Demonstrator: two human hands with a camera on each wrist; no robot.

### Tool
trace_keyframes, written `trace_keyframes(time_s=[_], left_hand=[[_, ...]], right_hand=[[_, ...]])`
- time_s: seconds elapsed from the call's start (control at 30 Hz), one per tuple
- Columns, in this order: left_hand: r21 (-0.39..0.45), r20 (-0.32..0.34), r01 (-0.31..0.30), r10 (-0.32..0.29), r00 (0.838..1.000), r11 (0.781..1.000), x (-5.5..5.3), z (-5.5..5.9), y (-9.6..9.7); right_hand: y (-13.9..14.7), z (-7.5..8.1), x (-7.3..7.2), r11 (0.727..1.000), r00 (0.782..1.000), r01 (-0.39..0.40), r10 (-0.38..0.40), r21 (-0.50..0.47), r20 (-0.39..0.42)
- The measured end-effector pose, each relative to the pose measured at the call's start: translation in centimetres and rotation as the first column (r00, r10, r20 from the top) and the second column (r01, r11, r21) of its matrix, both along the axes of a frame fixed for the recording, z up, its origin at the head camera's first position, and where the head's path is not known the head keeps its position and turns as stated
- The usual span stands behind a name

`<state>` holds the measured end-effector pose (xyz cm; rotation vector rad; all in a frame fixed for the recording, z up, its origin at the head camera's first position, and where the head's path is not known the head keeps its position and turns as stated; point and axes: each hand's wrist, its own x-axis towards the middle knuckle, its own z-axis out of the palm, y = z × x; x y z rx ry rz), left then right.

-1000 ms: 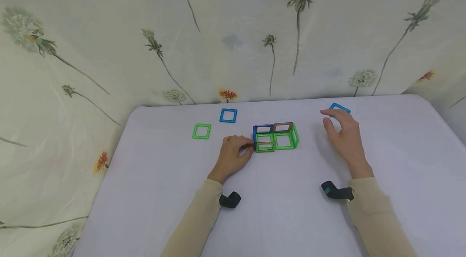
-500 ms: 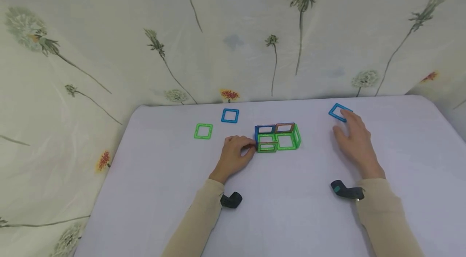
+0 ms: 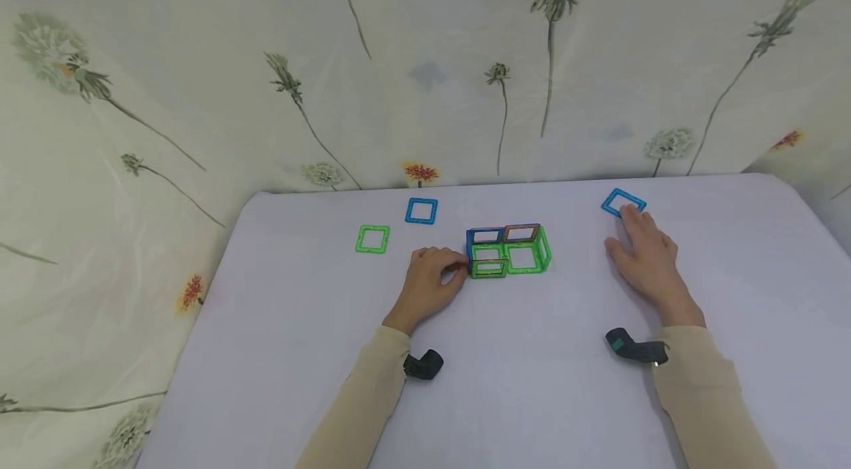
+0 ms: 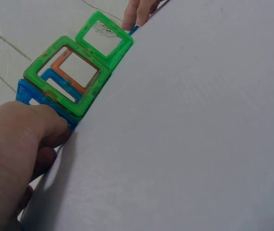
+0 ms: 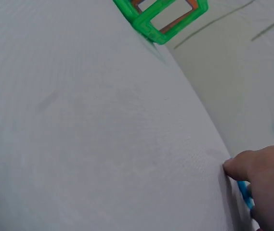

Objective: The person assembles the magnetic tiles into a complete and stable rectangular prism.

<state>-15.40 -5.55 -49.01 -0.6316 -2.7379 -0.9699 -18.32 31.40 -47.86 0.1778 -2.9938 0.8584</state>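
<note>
At the frame's upper right, our blue square magnetic tile (image 3: 631, 196) lies slanted on the surface (image 3: 532, 365), just above our right hand (image 3: 648, 258), the nearer one, its loosely extended fingers at the tile's lower edge, gripping nothing. Near centre, our left hand (image 3: 431, 281) pinches the tile structure's (image 3: 507, 246) left side.

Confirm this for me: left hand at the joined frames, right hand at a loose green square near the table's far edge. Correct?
The colour is wrong: the head view shows the loose square at the right hand is blue, not green. The rest stands: left hand at the joined frames, that square near the far edge of the table.
</note>
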Motion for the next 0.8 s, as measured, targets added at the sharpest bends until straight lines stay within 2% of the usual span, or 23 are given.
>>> trace_keyframes(time_s=[0.17, 0.4, 0.63, 0.8], left_hand=[[0.001, 0.007, -0.003, 0.003, 1.000, 1.000, 0.02, 0.00, 0.02], [0.009, -0.001, -0.004, 0.004, 1.000, 1.000, 0.04, 0.01, 0.11], [0.015, 0.006, 0.000, 0.000, 1.000, 1.000, -0.02, 0.01, 0.09], [0.018, 0.011, -0.003, 0.003, 1.000, 1.000, -0.01, -0.08, 0.09]], right_hand=[[0.05, -0.31, -0.11, 1.000, 0.999, 0.015, -0.015, 0.001, -0.028], [-0.06, -0.43, -0.12, 0.996, 0.987, 0.081, -0.084, -0.028, -0.139], [-0.29, 0.03, -0.05, 0.981, 0.974, 0.184, -0.189, -0.055, -0.122], [-0.23, -0.05, -0.08, 0.975, 0.967, 0.213, -0.220, -0.061, -0.130]])
